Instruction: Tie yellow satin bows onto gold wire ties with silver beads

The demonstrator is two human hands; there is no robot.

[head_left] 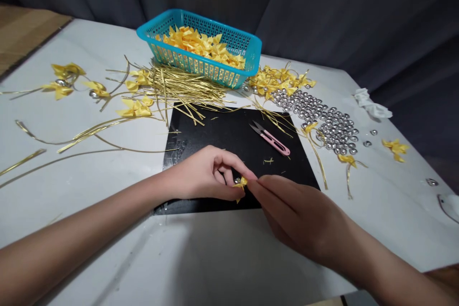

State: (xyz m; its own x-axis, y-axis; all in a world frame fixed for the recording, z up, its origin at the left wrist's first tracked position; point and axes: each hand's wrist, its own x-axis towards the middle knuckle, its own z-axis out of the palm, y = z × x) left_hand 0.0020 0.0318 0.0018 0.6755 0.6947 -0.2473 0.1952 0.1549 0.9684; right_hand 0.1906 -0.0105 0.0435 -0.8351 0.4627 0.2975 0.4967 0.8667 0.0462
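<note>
Left hand [211,172] pinches yellow ribbon bow [244,182] with silver bell [237,180], right hand [304,210] pinched closed beside it, contents hidden; apparently fastening, next move needs steady hold.

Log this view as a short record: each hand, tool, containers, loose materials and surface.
Left hand: pinching a small yellow ribbon piece
Right hand: fingertips at that piece; their grip is hidden
Tool: pink-handled snips, lying on the black mat
Container: blue basket holding yellow ribbon pieces
Loose materials: gold strips piled before the basket; silver beads heaped to the right
Surface: white table
</note>
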